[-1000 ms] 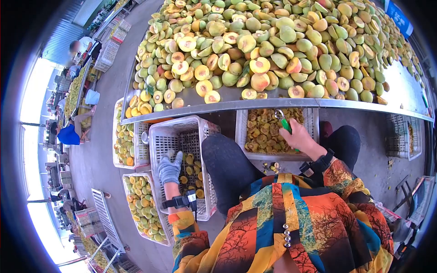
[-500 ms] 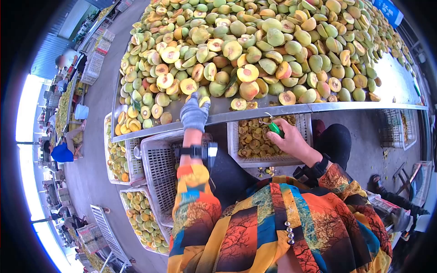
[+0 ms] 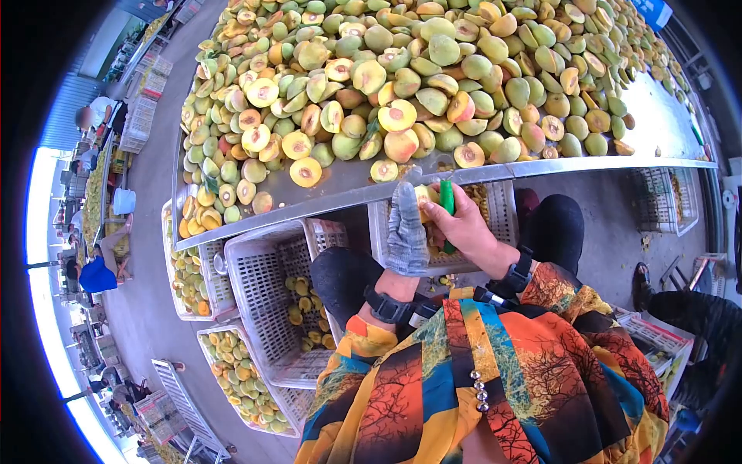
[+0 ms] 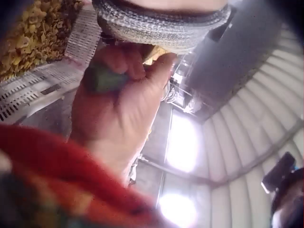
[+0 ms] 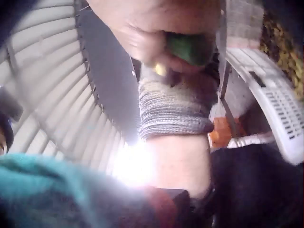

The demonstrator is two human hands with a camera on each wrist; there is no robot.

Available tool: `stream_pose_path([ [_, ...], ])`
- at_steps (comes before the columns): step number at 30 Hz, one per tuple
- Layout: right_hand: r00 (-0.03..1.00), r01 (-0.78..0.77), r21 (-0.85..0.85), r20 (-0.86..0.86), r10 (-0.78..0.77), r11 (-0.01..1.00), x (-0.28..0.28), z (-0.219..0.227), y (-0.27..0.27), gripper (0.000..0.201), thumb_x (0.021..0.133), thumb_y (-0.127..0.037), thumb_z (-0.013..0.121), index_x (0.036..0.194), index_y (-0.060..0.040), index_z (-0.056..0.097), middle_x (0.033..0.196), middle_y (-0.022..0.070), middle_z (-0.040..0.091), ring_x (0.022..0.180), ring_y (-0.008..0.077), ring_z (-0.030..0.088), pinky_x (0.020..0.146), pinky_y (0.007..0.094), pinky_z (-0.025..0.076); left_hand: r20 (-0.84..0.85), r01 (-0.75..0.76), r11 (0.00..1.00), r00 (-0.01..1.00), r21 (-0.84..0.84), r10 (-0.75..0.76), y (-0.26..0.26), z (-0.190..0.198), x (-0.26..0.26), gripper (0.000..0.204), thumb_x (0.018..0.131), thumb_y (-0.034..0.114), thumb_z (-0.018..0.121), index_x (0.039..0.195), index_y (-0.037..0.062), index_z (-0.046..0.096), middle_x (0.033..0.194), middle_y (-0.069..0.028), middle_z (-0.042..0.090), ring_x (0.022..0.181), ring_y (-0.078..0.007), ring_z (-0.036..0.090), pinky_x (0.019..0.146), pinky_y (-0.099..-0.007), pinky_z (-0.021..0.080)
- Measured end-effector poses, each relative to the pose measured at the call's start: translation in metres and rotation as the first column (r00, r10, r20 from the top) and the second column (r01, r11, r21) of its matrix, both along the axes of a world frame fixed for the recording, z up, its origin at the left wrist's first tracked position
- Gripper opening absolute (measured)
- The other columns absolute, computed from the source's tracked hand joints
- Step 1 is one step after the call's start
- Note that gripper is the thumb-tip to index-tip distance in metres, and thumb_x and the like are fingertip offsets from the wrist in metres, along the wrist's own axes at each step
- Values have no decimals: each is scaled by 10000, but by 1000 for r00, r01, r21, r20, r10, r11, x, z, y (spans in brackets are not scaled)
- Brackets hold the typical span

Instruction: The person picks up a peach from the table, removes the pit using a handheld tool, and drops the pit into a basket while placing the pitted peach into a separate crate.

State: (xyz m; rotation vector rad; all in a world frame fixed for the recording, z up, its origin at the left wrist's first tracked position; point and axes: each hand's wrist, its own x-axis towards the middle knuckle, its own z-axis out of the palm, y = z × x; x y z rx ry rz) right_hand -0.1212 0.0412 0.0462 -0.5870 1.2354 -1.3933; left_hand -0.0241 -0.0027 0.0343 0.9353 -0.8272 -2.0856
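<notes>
In the head view my left hand (image 3: 407,228), in a grey knit glove, holds a peach half (image 3: 422,198) just past the table's front edge. My bare right hand (image 3: 468,228) grips the green handle of a pitting knife (image 3: 447,197) and meets the left hand at the fruit. The knife's curved metal end is hidden by fruit and fingers. From the left wrist, the right fist (image 4: 121,107) shows close under the glove cuff (image 4: 161,26). In the right wrist view the green handle (image 5: 190,49) pokes out of the fist, over the grey glove (image 5: 173,104).
Halved peaches (image 3: 433,69) are heaped on a metal table (image 3: 301,203). A white crate (image 3: 259,332) with some halves stands left of my knee; fuller crates (image 3: 199,340) flank it. Another crate (image 3: 506,213) with brownish pieces sits under the table edge. People work far left.
My left hand went from the crate up to the table edge, took a peach half, and came right to the other hand. My right hand with the pitting knife shifted slightly left to meet it.
</notes>
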Motion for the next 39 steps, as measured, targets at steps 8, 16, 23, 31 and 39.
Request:
stream_pose_path([
  [8,910,-226,96,-335,245,969,-28,10,14,235,895,-251,465,987,-35,462,604,57,472,469,141,492,424,284,400,38,-254,948,967,192,252,-21,5,2,459,843,492,446,1084,106,505,880,-36,586,689,-166,595,465,-299,460],
  [16,634,-337,45,-728,262,940,-18,23,19,258,903,-253,431,852,-4,475,612,226,506,613,411,524,522,417,401,-59,-152,981,985,121,160,-17,6,0,433,856,440,461,1083,76,521,963,-59,596,811,-191,590,700,-313,500],
  [23,599,-339,115,-739,308,934,-13,12,25,296,910,-252,394,841,25,470,618,246,514,618,422,531,542,446,405,-52,-218,976,974,26,219,-14,10,-6,465,843,448,494,910,-9,544,735,-118,599,572,-210,594,520,-288,508],
  [31,579,-497,145,-679,451,856,-16,13,26,350,894,-270,397,819,50,515,637,278,537,644,445,538,590,474,432,58,22,997,998,72,-26,-30,7,7,477,823,457,524,741,-10,573,615,-133,594,493,-208,575,454,-284,494],
  [39,758,-617,340,16,652,709,-13,16,26,453,919,-396,300,826,1,496,530,41,437,388,115,428,343,269,381,-34,33,993,999,117,-29,-26,2,7,567,806,531,499,658,-11,577,585,-149,589,421,-224,556,395,-292,488],
])
